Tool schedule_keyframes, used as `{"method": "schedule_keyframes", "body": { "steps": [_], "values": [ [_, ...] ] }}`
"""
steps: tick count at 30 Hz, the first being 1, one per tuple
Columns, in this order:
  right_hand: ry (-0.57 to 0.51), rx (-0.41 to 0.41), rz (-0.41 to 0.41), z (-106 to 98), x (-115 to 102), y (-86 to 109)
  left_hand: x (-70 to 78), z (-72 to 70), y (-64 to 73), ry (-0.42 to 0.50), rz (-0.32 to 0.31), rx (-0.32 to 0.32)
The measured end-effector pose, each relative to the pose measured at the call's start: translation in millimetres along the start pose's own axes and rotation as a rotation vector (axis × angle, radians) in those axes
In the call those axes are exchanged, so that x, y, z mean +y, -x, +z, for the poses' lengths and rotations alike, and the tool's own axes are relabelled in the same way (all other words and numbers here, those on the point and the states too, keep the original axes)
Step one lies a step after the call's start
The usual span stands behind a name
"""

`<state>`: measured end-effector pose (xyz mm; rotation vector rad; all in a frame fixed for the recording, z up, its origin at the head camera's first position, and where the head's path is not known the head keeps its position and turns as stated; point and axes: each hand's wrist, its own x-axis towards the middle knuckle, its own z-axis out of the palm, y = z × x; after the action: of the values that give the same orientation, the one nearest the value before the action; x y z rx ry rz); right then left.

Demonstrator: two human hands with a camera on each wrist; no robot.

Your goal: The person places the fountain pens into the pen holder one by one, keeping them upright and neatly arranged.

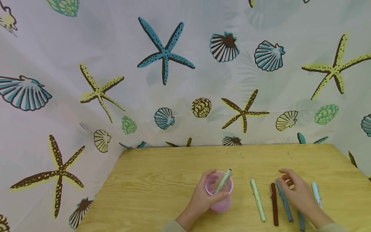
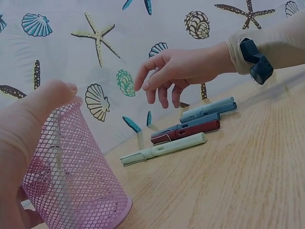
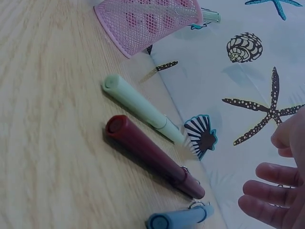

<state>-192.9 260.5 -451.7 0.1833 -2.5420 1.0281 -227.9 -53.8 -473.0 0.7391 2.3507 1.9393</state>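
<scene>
My left hand (image 1: 203, 195) grips a pink mesh pen cup (image 1: 221, 206), thumb at the front rim and fingers around the far side. A pale green pen (image 1: 223, 181) leans inside the cup, its top above the rim. Over the row of pens hovers my right hand (image 1: 301, 195), fingers loosely bent with nothing in them. Below and beside it lie a blue pen (image 1: 285, 203), a second blue pen (image 1: 301, 222) partly hidden by the hand, and a light blue pen (image 1: 316, 193). To its left are a dark red pen (image 1: 274, 206) and another pale green pen (image 1: 258, 201).
The wood-grain table (image 1: 150, 187) extends to both sides of the hands. A white cloth (image 1: 185, 83) printed with starfish and shells rises behind it and along the left and right. A dark band with a small device (image 2: 257, 62) is worn on the right wrist.
</scene>
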Motion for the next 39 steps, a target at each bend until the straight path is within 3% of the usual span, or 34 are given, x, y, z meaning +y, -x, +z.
{"method": "schedule_keyframes", "body": {
  "steps": [7,12,20,28,39],
  "values": [
    [0.037,0.07,-0.039,-8,13,5.3,0.2,1.6,1.5,0.012,-0.048,0.002],
    [0.08,0.102,0.014,-17,19,8.1,1.1,1.2,0.6,0.0,-0.048,0.002],
    [0.113,0.1,0.074,-30,27,14.0,-0.5,0.9,2.4,0.001,-0.056,0.005],
    [0.164,0.047,0.116,-42,36,14.4,-1.6,0.8,0.5,-0.013,-0.048,0.01],
    [0.194,-0.042,0.367,-56,49,18.5,1.6,2.3,2.0,0.008,-0.055,0.011]
  ]
}}
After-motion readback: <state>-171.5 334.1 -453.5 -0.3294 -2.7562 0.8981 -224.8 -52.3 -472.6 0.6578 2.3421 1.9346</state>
